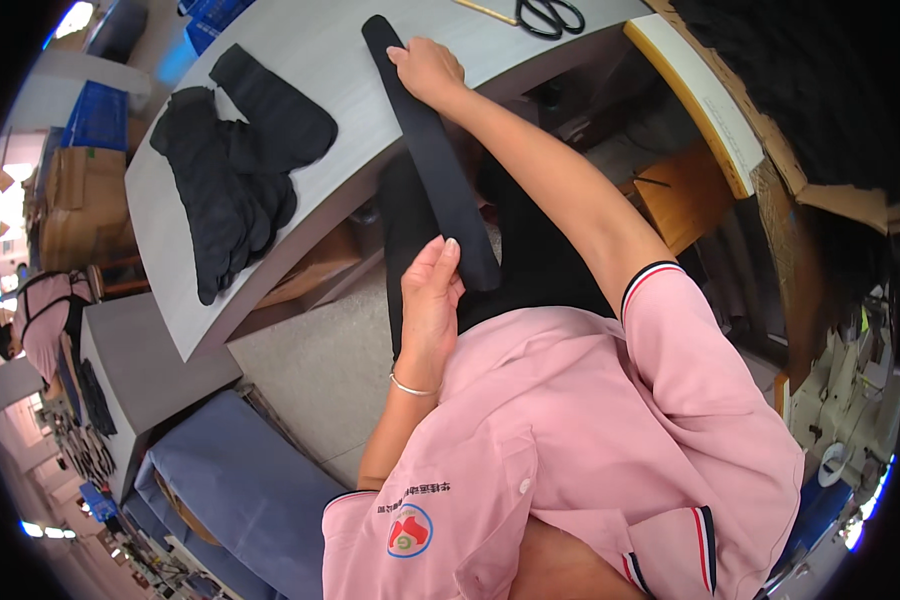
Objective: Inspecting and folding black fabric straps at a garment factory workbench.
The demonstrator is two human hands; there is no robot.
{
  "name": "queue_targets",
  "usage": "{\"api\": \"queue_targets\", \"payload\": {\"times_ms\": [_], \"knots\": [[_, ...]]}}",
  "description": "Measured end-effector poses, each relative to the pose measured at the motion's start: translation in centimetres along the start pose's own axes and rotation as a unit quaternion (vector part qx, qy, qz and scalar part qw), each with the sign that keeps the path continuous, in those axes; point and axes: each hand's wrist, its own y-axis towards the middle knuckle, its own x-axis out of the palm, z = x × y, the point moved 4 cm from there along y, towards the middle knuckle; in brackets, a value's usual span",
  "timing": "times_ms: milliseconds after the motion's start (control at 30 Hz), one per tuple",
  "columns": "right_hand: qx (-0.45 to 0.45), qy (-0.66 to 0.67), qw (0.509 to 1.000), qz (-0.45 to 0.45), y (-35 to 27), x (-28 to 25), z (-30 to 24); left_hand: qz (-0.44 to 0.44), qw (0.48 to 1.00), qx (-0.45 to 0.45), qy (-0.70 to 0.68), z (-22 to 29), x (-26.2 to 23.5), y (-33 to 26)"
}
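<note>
A long, flat black sock [433, 160] is stretched between my two hands, running from over the grey table [310, 40] down toward my lap. My left hand [431, 300], with a bracelet at the wrist, pinches its near end between thumb and fingers. Farther up, close to the sock's far end, my right hand [432, 76] is closed on its edge, the thumb lying on top. To the left on the table lies a loose heap of black socks [220, 190], with another dark sock [280, 110] partly over it.
Black-handled scissors [548, 14] lie at the table's far right. A yellow-edged white board [700, 105] stands to the right. Blue-grey cloth [245, 490] covers something at lower left. Beyond are a cardboard box [85, 205], a blue crate [97, 115] and another person in pink [48, 325].
</note>
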Motion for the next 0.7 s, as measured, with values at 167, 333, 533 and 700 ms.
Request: {"api": "queue_targets", "payload": {"times_ms": [167, 333, 533, 700], "knots": [[-0.086, 0.077, 0.99, -0.081, -10.6, -1.5, 2.8, 0.072, 0.995, 0.068, -0.013, 0.2, -0.8, 3.0], [-0.014, 0.191, 0.979, -0.071, -23.4, -2.6, 5.6, 0.117, 0.988, 0.104, 0.005, -0.5, -1.5, 3.4], [-0.064, 0.185, 0.98, 0.024, -23.7, -6.0, 4.7, 0.043, 0.991, 0.127, 0.024, 0.2, 0.4, 2.0], [-0.006, 0.209, 0.977, -0.034, -23.5, -5.8, 6.4, 0.061, 0.992, 0.085, 0.067, -0.5, -0.1, 2.6]]}}
